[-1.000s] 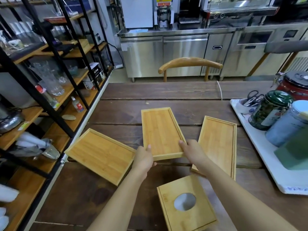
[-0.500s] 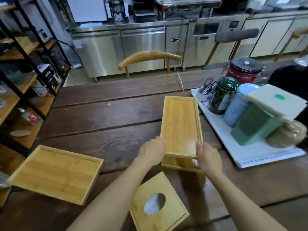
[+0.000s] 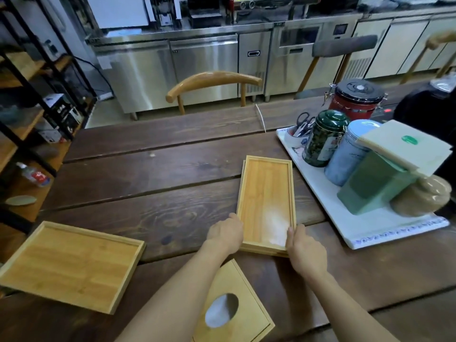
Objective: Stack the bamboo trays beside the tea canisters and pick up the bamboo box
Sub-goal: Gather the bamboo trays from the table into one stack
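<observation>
Half a second back, the narrow bamboo tray (image 3: pixel 266 201) was tipped up off the tray beneath; now it lies flat on that lower tray (image 3: pixel 261 251), whose rim shows only as a thin edge at the near end. Both hands grip the top tray's near corners — the left hand (image 3: pixel 225 233) curled on its left edge, the right hand (image 3: pixel 304 245) on its right edge, thumb on the rim. To finish well, the person should square the rims before letting go, judging by that slight offset. Tea canisters (image 3: pixel 323 139) stand on the white tray (image 3: pixel 365 233) just right of the right hand. Well left of the left hand lies the wide bamboo tray (image 3: pixel 71 265), unstacked; the bamboo box (image 3: pixel 232 307) sits under the forearms.
</observation>
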Demonstrator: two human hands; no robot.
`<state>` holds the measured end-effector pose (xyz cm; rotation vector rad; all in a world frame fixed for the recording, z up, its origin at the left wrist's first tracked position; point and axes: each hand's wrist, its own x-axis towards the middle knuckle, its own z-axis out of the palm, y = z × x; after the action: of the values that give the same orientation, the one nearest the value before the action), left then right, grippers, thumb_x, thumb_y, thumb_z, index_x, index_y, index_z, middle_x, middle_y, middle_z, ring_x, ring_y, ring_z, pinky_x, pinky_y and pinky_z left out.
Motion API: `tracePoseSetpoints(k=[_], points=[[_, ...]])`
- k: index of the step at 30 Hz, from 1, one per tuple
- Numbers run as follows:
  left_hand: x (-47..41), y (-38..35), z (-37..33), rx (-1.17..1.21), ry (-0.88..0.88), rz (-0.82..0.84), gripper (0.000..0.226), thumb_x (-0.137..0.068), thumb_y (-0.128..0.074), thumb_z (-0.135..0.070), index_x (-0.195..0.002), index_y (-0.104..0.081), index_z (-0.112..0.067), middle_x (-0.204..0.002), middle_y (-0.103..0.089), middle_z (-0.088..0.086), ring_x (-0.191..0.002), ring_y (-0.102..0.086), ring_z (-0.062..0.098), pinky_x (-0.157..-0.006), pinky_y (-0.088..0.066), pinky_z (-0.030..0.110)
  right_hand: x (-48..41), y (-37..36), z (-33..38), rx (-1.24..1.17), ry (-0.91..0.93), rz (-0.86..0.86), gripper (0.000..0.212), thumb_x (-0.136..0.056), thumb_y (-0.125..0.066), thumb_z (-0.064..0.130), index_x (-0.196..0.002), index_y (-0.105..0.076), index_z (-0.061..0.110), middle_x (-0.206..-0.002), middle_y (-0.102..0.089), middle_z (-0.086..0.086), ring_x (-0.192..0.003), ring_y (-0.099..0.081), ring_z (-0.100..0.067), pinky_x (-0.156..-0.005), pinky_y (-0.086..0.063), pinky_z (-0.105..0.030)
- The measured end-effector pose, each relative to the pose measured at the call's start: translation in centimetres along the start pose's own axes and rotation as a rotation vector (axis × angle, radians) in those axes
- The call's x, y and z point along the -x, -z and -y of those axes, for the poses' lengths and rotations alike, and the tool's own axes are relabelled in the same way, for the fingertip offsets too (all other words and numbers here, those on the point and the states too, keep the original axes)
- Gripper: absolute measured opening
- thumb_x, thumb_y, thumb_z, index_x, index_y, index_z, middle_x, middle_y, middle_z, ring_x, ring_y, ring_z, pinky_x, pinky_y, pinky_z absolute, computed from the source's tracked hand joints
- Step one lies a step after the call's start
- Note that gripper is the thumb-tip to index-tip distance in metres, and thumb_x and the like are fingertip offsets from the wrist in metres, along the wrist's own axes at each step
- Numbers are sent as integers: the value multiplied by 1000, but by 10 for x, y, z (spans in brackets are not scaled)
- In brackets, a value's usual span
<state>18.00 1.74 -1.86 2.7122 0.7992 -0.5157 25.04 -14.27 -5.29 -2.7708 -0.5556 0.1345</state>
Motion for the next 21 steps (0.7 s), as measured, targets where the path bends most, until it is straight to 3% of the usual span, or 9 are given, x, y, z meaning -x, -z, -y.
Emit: tracePoseSetpoints(k=[4,8,11,14,15,18,20,21], points=[[-3,-4,2,28,6,16,27,-101,-33,-13,-122,-43,-1,-121,-62,20,-111,-60,35,-83,-46,40,-2,2,-1,-36,-3,81,26,-97,-28,33,-83,-34,13,-86,-70,-19,-80,-63,-40,-62,-36,-37],[-3,0,-1,111,71,-69,30,-99,-38,-19,-127,-42,-7,-125,-59,14,-112,-59,29,-83,-46,39,-10,11,1,-150,-89,112,35,-92,-38,40,-98,-51,8,-96,-66,-13,-87,-61,-32,-71,-45,-38],[-9,3,-3,383,128,-64,46,-97,-43,-22,-139,-33,-7,-143,-41,14,-130,-42,29,-102,-39,41,-25,17,4,-391,-192,166,44,-86,-54,37,-113,-54,2,-113,-60,-15,-101,-56,-29,-84,-47,-41],[-10,8,-13,807,246,130,62,-96,-45,-20,-149,-15,-7,-153,-29,13,-140,-30,30,-113,-29,42,-35,24,14,-814,-380,364,42,-84,-60,27,-116,-53,2,-105,-60,-8,-93,-57,-23,-73,-47,-37],[-10,11,-18,912,276,169,63,-96,-45,-19,-149,-13,-8,-153,-30,12,-139,-31,30,-112,-30,42,-37,26,19,-952,-453,446,48,-83,-61,26,-122,-48,4,-112,-57,-4,-103,-54,-23,-79,-45,-34],[-11,23,-26,1067,332,187,50,-97,-44,-9,-144,-29,-5,-146,-41,13,-134,-40,29,-101,-36,34,-48,30,24,-1131,-580,490,71,-77,-65,28,-138,-32,10,-147,-32,-7,-136,-27,-27,-108,-26,-44],[-12,28,-23,1133,348,189,44,-96,-47,-6,-139,-37,-4,-141,-46,13,-130,-43,28,-99,-37,33,-58,35,21,-1152,-672,460,71,-78,-65,24,-139,-31,9,-146,-34,-14,-132,-33,-32,-107,-30,-49],[-14,29,-19,1174,365,192,44,-95,-49,-6,-138,-38,-4,-141,-47,12,-130,-43,28,-101,-37,35,-61,38,21,-1145,-714,459,69,-77,-65,24,-137,-34,8,-135,-44,-17,-118,-45,-34,-96,-40,-51]])
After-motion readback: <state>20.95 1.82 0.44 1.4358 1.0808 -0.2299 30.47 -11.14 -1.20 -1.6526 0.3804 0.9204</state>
